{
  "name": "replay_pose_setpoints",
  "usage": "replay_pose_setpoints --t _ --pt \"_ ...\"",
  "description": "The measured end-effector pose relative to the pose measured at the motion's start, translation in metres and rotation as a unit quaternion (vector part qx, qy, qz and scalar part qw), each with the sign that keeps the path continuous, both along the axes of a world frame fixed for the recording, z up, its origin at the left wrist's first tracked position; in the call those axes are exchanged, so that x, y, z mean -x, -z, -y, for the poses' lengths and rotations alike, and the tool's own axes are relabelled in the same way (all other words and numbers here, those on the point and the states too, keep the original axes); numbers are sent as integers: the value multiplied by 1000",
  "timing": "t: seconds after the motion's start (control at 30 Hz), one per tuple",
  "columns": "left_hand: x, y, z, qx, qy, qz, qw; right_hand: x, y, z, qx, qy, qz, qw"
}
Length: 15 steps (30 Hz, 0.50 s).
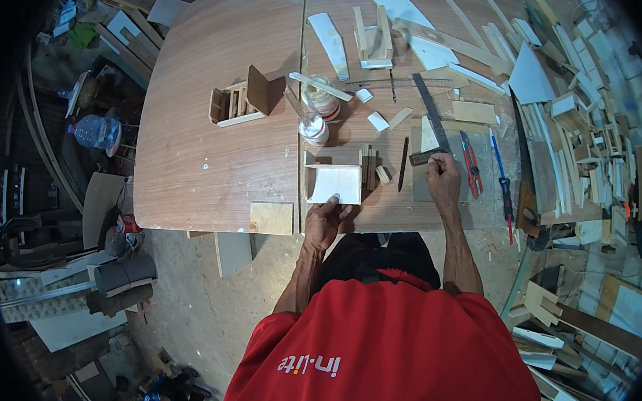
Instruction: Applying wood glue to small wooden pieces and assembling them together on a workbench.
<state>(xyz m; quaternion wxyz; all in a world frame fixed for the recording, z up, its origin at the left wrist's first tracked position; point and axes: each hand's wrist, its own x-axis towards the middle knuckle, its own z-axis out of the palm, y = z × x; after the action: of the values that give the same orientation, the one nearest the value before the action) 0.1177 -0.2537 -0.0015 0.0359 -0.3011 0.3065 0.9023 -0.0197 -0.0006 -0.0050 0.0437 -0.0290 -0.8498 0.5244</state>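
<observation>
At the table's front edge, my left hand (324, 223) grips the near side of a small open box with a white inner face (337, 183), thumb over its edge. My right hand (443, 180) pinches the short handle of a try square (431, 113), whose dark blade points away from me. Thin wooden strips (369, 165) stand beside the box on its right. A dark pencil (403, 164) lies between the strips and the square. Behind the box are a small glue jar (313, 130) and a larger tub (321, 101) with a stick laid across it.
A small slatted wooden piece (238, 106) sits on the left half of the wooden table (183, 170). Right of my right hand lie a red utility knife (471, 165) and a blue-and-red screwdriver-like tool (505, 190). Offcuts (568, 127) crowd the right edge.
</observation>
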Motion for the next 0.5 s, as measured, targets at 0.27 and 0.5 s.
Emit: replay_pose_setpoints --t 0.27,0.5 --pt "-1 7 3 0 3 5 1000 28 -19 -34 -97 51 61 992" --pt "-3 8 3 5 -3 8 1000 33 -33 -15 -255 -50 -27 965"
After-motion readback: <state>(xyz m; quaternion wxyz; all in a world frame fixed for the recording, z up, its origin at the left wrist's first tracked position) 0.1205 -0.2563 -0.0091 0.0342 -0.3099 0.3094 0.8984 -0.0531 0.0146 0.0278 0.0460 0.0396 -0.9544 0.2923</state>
